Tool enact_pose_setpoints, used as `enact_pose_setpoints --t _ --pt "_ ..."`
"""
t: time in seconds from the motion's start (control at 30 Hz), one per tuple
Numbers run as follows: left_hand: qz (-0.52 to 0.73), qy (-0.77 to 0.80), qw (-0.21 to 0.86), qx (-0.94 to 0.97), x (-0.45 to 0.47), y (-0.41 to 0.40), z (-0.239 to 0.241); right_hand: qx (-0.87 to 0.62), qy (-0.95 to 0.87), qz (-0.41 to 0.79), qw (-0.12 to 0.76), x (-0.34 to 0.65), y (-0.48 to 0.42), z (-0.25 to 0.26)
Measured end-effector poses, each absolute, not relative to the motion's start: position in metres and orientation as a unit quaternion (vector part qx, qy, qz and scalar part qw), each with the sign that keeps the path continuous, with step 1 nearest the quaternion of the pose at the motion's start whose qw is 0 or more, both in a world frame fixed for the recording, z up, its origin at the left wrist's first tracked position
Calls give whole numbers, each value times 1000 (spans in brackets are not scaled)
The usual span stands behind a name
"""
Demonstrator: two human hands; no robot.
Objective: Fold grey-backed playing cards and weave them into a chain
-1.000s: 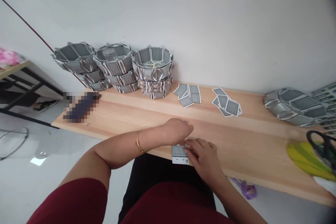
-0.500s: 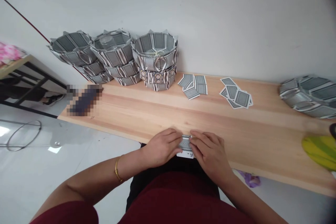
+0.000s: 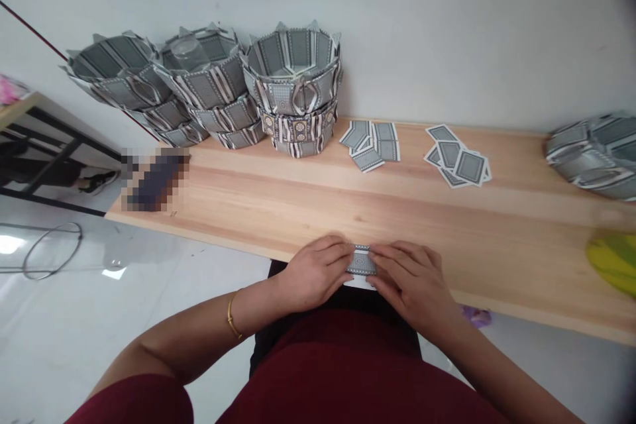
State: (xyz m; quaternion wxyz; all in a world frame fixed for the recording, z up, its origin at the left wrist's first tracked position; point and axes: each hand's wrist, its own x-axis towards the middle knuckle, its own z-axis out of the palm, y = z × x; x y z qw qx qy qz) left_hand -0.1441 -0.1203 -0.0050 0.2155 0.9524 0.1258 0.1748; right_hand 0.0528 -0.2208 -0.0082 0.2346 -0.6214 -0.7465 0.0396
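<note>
At the table's front edge, a grey-backed playing card point(image 3: 362, 262) lies between my two hands. A white strip of it, or of a second card under it, shows along the near side. My left hand point(image 3: 318, 270) grips the card's left end, with the thumb low and the fingers bent over the top. On the right end, my right hand point(image 3: 411, 276) closes in the same way. The fingers hide both ends of the card. Farther back lie some folded card pieces point(image 3: 368, 158) and a loose pile of flat playing cards point(image 3: 471, 167).
Tiered baskets made of folded cards point(image 3: 293, 96) stand against the wall at left. Another card basket point(image 3: 593, 152) sits at the far right, behind a yellow-green object point(image 3: 613, 262). A pixelated dark item point(image 3: 156, 179) lies on the wooden table point(image 3: 258, 202) at its left end.
My view has shifted slightly. Both hands stay on the card at the table edge. The printed number seen on its near white strip no longer shows.
</note>
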Motion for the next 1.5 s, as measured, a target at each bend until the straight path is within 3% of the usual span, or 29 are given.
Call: enact_pose_setpoints --t 0.7,1.27,1.5 --pt "196 104 166 961 -141 -123 -14 -632 -749 42 194 54 -240 -18" --pt "198 190 248 929 -127 -132 -6 -682 -680 103 251 46 -233 -9" --pt "202 233 262 914 -123 -135 -7 -730 -632 140 219 43 -224 -5"
